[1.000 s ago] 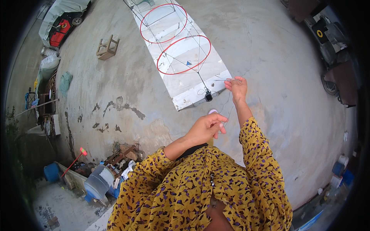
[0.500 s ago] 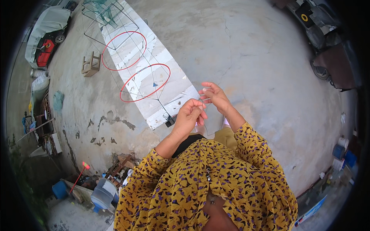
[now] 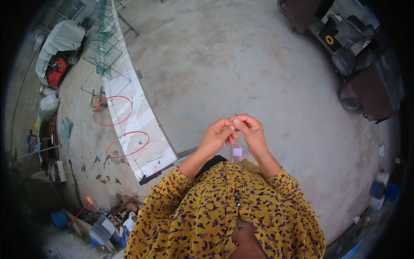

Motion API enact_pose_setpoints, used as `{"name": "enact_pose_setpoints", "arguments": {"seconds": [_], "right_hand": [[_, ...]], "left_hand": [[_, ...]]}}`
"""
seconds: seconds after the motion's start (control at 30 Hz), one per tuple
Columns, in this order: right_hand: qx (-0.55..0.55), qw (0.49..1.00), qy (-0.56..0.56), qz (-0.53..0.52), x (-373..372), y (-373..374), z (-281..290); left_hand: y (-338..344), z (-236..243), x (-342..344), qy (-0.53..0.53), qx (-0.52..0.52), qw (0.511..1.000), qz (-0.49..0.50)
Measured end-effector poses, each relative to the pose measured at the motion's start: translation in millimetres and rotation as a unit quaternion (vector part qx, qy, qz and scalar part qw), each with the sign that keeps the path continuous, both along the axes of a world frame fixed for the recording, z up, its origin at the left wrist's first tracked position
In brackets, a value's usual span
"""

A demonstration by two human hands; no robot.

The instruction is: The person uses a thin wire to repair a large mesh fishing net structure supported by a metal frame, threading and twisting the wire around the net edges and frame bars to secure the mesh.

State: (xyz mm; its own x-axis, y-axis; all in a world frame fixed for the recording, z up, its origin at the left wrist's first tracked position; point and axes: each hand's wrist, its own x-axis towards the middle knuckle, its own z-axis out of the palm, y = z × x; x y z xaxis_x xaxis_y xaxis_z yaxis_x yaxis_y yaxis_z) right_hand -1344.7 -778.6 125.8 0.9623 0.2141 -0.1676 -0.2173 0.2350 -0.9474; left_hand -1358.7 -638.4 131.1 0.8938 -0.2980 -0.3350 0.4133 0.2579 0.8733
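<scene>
Both hands pinching a thin line at chest height, frame centre.

Left hand [image 3: 217, 134] and right hand [image 3: 250, 131] are meeting fingertip to fingertip, each closing thumb and forefinger on a fine thread [image 3: 236, 103] that is running up toward 12 o'clock; it's too thin to tell exactly where it's ending. Small dark tip is sticking up between the fingers, possibly a needle. At 9 o'clock a white net panel [image 3: 142, 129] with two red hoops [image 3: 127, 144] is lying on the concrete floor [image 3: 241, 56]. Covered vehicle [image 3: 58, 41] sitting at 10 o'clock.
</scene>
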Motion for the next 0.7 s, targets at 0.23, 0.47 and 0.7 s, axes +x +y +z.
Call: {"name": "enact_pose_setpoints", "arguments": {"seconds": [0.23,0.47,0.7], "right_hand": [[0.113,0.991,0.066,-0.017,101.8,-79.9,-17.9],[0.251,0.961,0.084,-0.074,241.5,-142.0,-18.7],[0.186,0.976,0.052,-0.105,371.1,-148.3,-8.4]], "left_hand": [[-57.3,-17.2,84.9,-0.005,0.085,0.993,-0.083],[-84.4,-35.3,210.5,-0.027,0.083,0.986,-0.140],[-54.0,-60.8,327.6,-0.084,0.205,0.964,-0.151]]}}
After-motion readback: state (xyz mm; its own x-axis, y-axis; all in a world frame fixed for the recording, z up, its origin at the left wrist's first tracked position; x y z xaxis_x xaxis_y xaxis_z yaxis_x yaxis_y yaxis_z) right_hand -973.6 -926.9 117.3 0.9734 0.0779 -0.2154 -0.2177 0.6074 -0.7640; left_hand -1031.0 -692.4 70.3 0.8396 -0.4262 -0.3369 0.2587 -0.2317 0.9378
